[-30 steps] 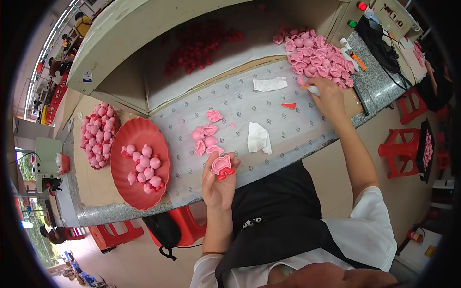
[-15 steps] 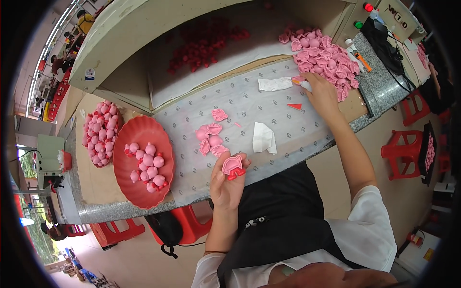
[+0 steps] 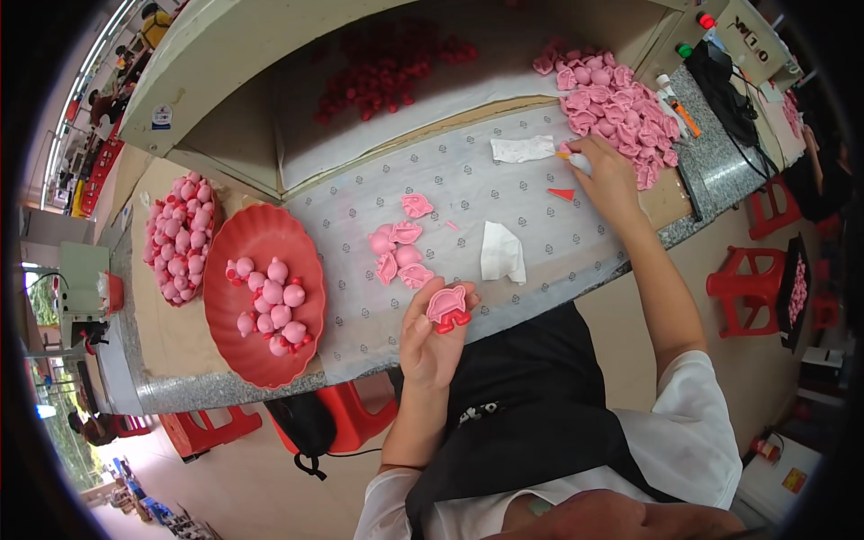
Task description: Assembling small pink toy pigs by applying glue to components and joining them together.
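The small pink pig figure (image 3: 447, 306) with red feet sat in my left hand (image 3: 432, 337), fingers curled narrowly round it, at the near edge of the table (image 3: 504, 193), just above my black apron (image 3: 522, 396). Close beyond it on the patterned paper lay a little cluster of loose pink pieces (image 3: 400, 252), and beside those a crumpled white scrap (image 3: 500, 254).

My right hand (image 3: 612, 180) was stretched far across the table, fingers pinched on a small white tube with an orange tip (image 3: 576, 160); it looked like a glue applicator, though at that distance I could not be sure. A small red triangular bit (image 3: 562, 193) lay just beside that hand, another white scrap (image 3: 524, 148) near it, and a heap of pink pieces (image 3: 603, 90) just beyond.

To my left stood a red scalloped plate (image 3: 236, 342) carrying finished pink figures (image 3: 274, 306), and further left a second pile of pink figures (image 3: 180, 236) rested on brown card. Red stools (image 3: 742, 288) stood on the floor at my right.
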`<state>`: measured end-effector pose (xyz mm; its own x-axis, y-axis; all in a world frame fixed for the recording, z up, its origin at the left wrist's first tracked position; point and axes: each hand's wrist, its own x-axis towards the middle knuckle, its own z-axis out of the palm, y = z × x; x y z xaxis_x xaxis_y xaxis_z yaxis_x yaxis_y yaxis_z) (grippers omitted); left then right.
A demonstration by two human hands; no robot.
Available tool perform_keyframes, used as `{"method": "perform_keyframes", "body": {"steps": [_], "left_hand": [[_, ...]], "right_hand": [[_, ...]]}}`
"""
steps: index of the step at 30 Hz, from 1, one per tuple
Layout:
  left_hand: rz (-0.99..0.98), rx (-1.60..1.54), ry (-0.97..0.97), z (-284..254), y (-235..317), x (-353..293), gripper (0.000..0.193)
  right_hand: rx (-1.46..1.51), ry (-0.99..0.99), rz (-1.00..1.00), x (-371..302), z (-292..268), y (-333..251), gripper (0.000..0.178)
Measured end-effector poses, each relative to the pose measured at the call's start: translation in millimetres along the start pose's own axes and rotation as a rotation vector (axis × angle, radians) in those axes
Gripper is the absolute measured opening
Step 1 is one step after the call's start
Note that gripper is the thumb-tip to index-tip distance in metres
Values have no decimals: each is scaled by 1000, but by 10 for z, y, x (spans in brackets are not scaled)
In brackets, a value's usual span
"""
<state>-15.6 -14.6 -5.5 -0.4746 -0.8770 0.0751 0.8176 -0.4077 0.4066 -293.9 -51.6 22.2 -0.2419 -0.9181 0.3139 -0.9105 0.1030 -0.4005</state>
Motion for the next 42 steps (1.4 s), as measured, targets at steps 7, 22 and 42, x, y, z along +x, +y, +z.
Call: {"method": "perform_keyframes", "body": {"steps": [7,22,42], "left_hand": [[-17,-3,8,-42,4,1,44],[-43,2,-53,41,-91,-59,46],[-129,46,-13,61,-181,-51,42]], "right_hand": [[447,-67,110,-285,-252,88,19],[398,-337,49,-529,-429,192,20],[232,-321,-66,-624,-526,222,30]]}}
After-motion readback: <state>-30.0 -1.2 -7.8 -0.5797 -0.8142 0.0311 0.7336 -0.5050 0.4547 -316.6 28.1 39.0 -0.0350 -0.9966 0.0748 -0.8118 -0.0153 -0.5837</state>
